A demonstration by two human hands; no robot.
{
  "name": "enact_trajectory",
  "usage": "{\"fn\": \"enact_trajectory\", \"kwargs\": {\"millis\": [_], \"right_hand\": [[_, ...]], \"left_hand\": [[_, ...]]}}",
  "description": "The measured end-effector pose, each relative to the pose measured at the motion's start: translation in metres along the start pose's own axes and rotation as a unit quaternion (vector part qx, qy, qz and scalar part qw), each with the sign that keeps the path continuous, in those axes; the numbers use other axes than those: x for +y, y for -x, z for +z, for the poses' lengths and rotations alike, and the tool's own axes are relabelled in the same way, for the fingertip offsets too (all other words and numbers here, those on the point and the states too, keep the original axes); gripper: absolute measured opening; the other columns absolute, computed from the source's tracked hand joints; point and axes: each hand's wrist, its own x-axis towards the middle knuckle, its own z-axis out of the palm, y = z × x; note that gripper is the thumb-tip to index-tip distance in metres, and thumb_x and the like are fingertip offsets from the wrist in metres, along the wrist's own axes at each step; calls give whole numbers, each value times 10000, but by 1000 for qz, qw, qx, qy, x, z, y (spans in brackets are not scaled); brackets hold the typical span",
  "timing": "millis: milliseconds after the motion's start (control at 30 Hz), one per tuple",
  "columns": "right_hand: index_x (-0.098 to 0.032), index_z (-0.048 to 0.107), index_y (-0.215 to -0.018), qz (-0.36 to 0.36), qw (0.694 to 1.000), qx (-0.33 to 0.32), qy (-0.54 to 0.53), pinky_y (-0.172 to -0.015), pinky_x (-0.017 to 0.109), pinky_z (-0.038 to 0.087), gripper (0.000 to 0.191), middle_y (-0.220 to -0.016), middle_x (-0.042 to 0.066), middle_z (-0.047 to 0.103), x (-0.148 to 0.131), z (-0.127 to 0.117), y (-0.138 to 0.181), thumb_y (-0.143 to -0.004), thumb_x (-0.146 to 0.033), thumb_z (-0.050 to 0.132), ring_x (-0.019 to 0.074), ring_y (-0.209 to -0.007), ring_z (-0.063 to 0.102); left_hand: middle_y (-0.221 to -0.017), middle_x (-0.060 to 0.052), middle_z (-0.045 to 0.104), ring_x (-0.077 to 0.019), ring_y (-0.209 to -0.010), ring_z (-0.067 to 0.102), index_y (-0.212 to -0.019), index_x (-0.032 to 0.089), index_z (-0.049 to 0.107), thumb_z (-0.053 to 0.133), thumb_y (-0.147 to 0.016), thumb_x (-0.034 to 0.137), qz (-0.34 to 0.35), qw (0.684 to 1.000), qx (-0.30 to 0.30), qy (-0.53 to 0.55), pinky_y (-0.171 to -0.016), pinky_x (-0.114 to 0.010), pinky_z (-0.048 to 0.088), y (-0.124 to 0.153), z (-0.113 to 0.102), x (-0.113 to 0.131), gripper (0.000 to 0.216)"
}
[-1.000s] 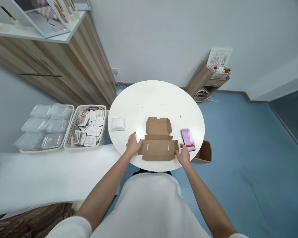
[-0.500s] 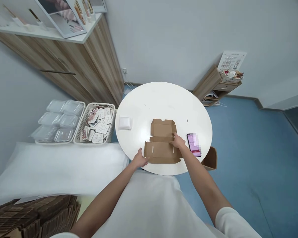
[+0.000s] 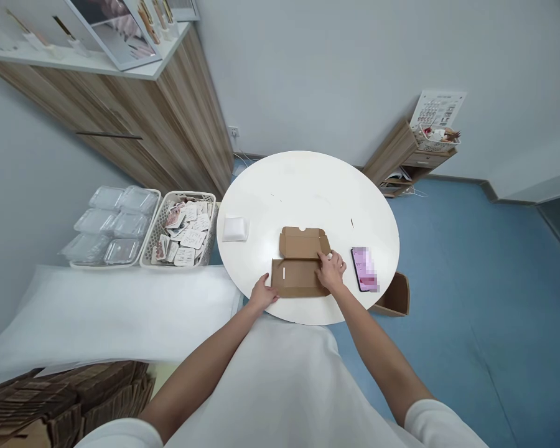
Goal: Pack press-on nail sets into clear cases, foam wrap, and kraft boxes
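Observation:
A flat brown cardboard box blank (image 3: 301, 261) lies near the front edge of a round white table (image 3: 308, 186). My left hand (image 3: 262, 293) holds the blank's near left corner. My right hand (image 3: 331, 270) presses on its right side, where the side flap is folded inward over the panel. A phone (image 3: 364, 269) with a lit pink screen lies just right of my right hand. A small white packet (image 3: 236, 228) lies at the table's left edge.
Left of the table stand a white basket (image 3: 183, 231) of printed cards and a tray of clear plastic lids (image 3: 109, 227). Stacked brown cardboard (image 3: 65, 401) sits at lower left. A brown box (image 3: 394, 294) is on the blue floor by the table's right side.
My right hand moved from the blank's near right corner up to its right side and folded the right flap inward. My left hand slid to the near left corner.

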Motion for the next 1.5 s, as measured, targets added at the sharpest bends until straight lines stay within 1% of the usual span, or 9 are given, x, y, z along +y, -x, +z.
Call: {"fn": "enact_trajectory", "kwargs": {"millis": [133,267,600,767,900,1133,1267,1367,1500], "right_hand": [[-215,306,-1297,-79,996,28,43,-973,524,38,606,-1435,123,85,-1,-1,8,-754,-418,484,324,-1303,-21],[-126,159,-1358,-185,980,-53,51,-1018,463,13,772,-1419,167,160,7,-7,7,-755,-534,417,278,-1311,71],[-208,-86,-1365,-262,947,-159,90,-975,569,-6,1316,-1437,172,-77,9,-4,8,-376,-668,650,404,-1284,-82],[-190,-96,-1365,-249,953,-144,98,-992,552,14,1256,-1441,161,-56,12,-1,7,-447,-650,626,382,-1294,-68],[-175,-102,-1366,-261,954,-124,78,-1016,508,40,1140,-1448,134,22,18,1,6,-555,-607,572,335,-1311,-7],[-169,-62,-1372,-248,961,-101,72,-1017,495,60,1025,-1453,102,39,16,5,12,-620,-547,524,312,-1315,15],[-168,-38,-1374,-241,963,-97,69,-1013,501,69,1022,-1451,104,52,13,6,14,-611,-531,538,313,-1313,28],[-170,-21,-1375,-240,964,-97,64,-1011,504,74,1025,-1450,103,59,12,7,15,-601,-527,549,315,-1311,38],[-171,-5,-1377,-240,964,-95,56,-1009,505,79,1021,-1449,108,65,12,6,14,-598,-523,554,317,-1309,53]], "left_hand": [[-878,-77,622,-139,-659,632,-1340,157,215,669,-648,165,-3,1000,-3,20,-664,-272,532,2,0,1,828],[-857,-81,637,-140,-662,637,-1307,138,274,659,-650,142,-14,998,0,57,-675,-276,535,2,-1,5,761],[-782,-87,648,-134,-670,638,-1150,104,440,622,-686,159,-32,993,4,111,-694,-263,519,1,1,6,501],[-807,-72,645,-145,-715,625,-1123,133,467,654,-667,335,5,997,-40,59,-665,-257,489,5,-8,8,533],[-687,-16,609,-133,-648,585,-1065,141,514,652,-646,293,75,992,-23,-94,-572,-230,428,3,-16,4,466],[-668,-6,560,-152,-674,551,-899,174,584,514,-735,297,231,906,83,-345,-608,-257,403,-3,-10,3,217],[-910,-82,596,-183,-859,570,-909,154,561,534,-736,272,254,917,122,-282,-747,-302,439,-6,-2,-1,212],[-971,-96,609,-168,-889,590,-954,151,523,563,-715,187,212,959,96,-159,-787,-302,457,-12,0,-4,245],[-994,-98,609,-149,-906,595,-950,148,505,577,-672,112,213,974,54,-52,-808,-285,461,-18,-3,-5,290]]}}
